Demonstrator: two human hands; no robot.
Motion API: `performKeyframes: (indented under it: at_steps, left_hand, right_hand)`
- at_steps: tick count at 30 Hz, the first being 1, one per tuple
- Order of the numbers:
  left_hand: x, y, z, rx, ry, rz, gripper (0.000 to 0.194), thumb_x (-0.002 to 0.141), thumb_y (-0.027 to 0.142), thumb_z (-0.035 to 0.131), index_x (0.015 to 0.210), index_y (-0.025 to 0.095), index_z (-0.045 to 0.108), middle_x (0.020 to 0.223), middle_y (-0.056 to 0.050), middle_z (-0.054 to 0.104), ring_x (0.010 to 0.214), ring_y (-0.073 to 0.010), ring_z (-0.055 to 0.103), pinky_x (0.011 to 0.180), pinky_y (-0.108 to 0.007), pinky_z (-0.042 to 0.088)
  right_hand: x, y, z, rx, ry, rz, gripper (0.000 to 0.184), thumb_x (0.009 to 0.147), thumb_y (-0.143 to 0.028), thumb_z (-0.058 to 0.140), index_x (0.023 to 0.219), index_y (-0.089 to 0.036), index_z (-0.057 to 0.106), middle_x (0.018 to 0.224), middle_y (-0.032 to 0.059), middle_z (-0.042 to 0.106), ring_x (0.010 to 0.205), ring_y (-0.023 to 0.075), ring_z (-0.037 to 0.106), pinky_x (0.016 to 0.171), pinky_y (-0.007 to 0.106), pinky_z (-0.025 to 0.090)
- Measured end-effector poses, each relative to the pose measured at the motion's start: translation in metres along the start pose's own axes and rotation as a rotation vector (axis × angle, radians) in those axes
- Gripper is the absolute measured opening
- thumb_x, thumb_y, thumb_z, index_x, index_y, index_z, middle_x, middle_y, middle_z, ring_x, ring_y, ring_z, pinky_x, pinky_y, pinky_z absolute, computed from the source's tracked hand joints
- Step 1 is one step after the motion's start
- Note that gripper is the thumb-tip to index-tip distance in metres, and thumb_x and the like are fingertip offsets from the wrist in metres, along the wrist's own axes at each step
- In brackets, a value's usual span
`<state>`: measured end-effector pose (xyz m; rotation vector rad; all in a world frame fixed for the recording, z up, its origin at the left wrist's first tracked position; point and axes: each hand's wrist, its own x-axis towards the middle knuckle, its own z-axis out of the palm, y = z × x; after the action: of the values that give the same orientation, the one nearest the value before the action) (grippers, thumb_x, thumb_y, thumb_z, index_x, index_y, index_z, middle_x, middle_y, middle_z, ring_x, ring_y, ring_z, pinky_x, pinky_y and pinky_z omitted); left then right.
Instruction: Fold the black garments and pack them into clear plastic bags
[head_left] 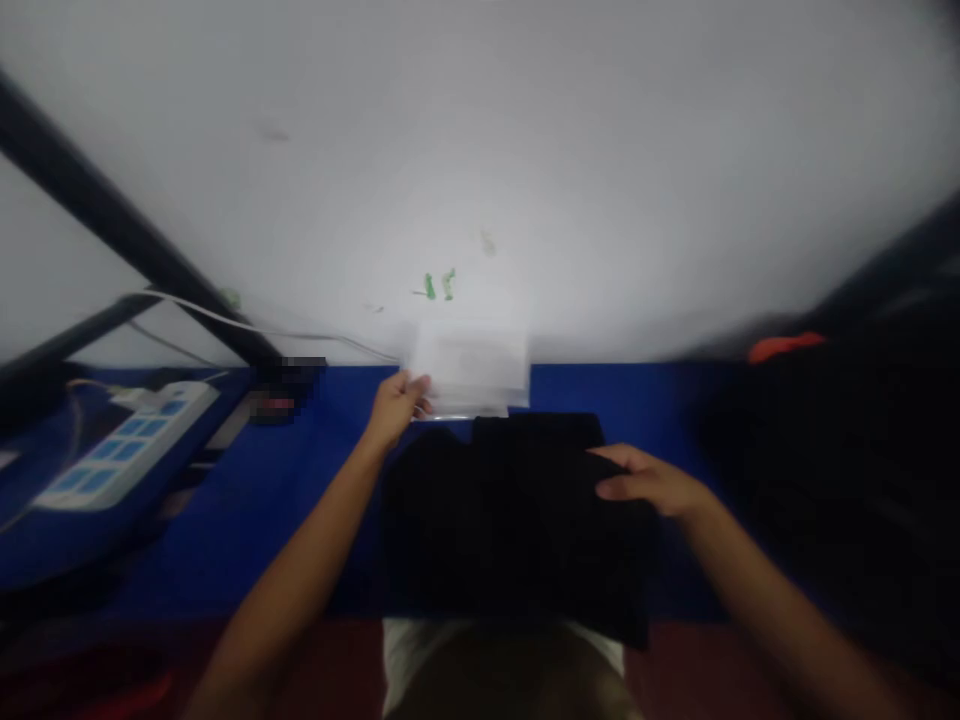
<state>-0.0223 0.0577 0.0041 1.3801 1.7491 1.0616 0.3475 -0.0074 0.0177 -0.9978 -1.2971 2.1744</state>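
My left hand [397, 408] is closed on the left edge of a stack of clear plastic bags [472, 360], held up against the back of the table near the wall. In front of me a folded black garment [517, 510] lies on the blue surface, its lower edge hanging over the front. My right hand [649, 480] is at the garment's right side, thumb and fingers pinching its cloth. The picture is dim and blurred, so the garment's folds are hard to make out.
Blue cloth [285, 500] covers the table. A white power strip [131, 445] with blue sockets sits at the left, with a white cable [247, 325] along the wall. A large dark pile [832, 480] fills the right side, an orange piece [786, 347] on top. Dark metal posts [135, 230] frame the wall.
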Motion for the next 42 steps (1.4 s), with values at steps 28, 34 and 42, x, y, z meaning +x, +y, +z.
performKeyframes:
  at_steps: [28,34,42]
  left_hand:
    - [-0.012,0.024,0.052,0.352,-0.525,0.554,0.047,0.092,0.051,0.048,0.128,0.021,0.053,0.134,-0.011,0.057,0.125,-0.026,0.052,0.108,-0.043,0.038]
    - [-0.077,0.046,0.071,-0.168,-1.013,0.411,0.075,0.078,0.037,0.075,0.141,0.026,0.034,0.12,-0.011,0.061,0.114,-0.0247,0.059,0.101,-0.046,0.043]
    - [-0.073,0.044,0.07,0.187,-0.934,0.537,0.064,0.081,0.038,0.068,0.136,0.025,0.04,0.122,-0.011,0.058,0.111,-0.0271,0.059,0.097,-0.046,0.045]
  right_hand:
    - [0.033,0.01,0.006,0.09,-0.11,0.06,0.023,0.056,-0.016,0.076,0.079,-0.013,0.074,0.065,-0.0007,0.072,0.047,0.01,0.064,0.044,0.014,0.049]
    - [0.03,0.015,-0.006,0.073,-0.036,0.112,0.034,0.057,-0.018,0.078,0.09,-0.017,0.074,0.075,-0.0003,0.075,0.059,0.013,0.069,0.057,0.018,0.055]
    - [0.016,0.032,-0.016,0.333,0.253,0.055,0.034,0.065,-0.018,0.081,0.098,-0.017,0.071,0.084,0.0039,0.077,0.068,0.0164,0.074,0.063,0.022,0.061]
